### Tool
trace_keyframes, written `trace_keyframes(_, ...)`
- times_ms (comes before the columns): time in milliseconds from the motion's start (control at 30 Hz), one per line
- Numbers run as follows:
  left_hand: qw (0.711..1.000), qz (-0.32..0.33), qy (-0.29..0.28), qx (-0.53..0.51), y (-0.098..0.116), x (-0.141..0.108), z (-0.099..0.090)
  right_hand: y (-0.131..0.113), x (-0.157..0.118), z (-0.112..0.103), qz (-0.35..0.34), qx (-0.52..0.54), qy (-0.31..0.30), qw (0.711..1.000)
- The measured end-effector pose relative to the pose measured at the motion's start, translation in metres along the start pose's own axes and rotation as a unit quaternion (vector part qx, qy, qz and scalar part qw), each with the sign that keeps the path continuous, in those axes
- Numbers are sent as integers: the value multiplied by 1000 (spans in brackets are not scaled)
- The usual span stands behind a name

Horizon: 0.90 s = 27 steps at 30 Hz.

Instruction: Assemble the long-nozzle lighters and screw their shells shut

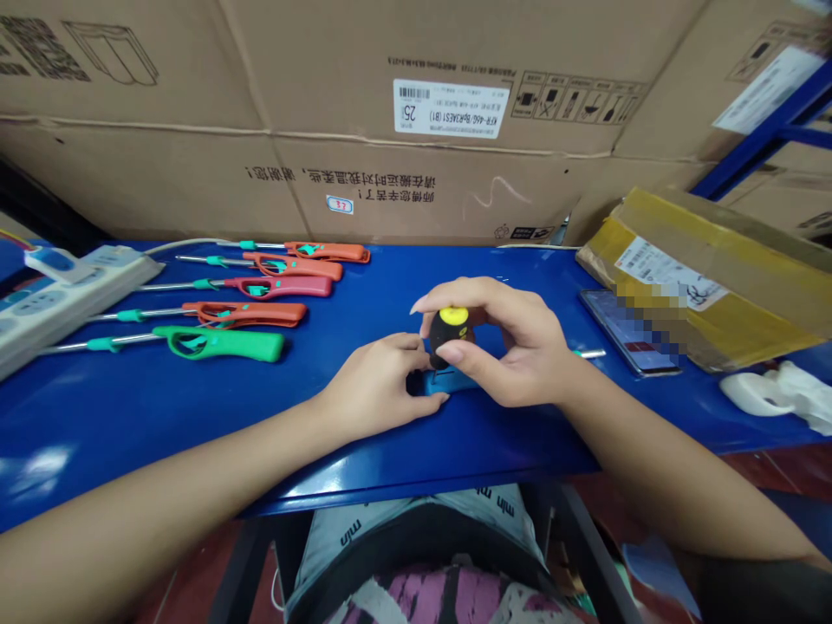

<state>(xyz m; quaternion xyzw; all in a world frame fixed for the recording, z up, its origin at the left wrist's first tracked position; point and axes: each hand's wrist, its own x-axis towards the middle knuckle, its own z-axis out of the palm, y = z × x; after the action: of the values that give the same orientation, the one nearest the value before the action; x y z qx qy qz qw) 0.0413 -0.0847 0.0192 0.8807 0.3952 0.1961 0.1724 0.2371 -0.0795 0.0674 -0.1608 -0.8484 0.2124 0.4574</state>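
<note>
My right hand grips a short screwdriver by its stubby black handle with a yellow cap. It stands upright, its thin shaft pointing down at a blue lighter lying on the table. My left hand is closed round the near end of this lighter and keeps it against the tabletop. A metal tip shows past my right wrist, in line with the blue body. Both hands cover much of the lighter, and whether the screwdriver sits in a screw I cannot tell.
Several long-necked lighters in orange and red, with a green lighter nearest, lie at left beside a power strip. On the right are a phone, a taped carton and a white roll. Large cardboard boxes stand behind.
</note>
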Motion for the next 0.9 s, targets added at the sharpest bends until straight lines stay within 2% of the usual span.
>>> trace_keyframes(133,1000,-10,-1,7,-2,0,-1,0,-2,1,11,28,-14,999)
trace_keyframes(467,1000,-17,0,4,1,0,1,4,-2,10,59,45,29,997)
trace_keyframes(567,1000,-27,-13,6,0,1,-2,7,-1,5,75,50,79,993)
trace_keyframes(633,999,-32,-24,4,-3,2,-7,12,3,-5,84,41,147,985)
trace_keyframes(733,998,-39,-47,2,-10,3,-17,25,9,-25,93,59,273,956)
trace_keyframes(800,997,-47,-65,8,-15,3,-26,38,10,-36,102,91,323,936)
trace_keyframes(900,992,-60,-115,-11,-22,3,-36,60,7,-39,203,98,286,931)
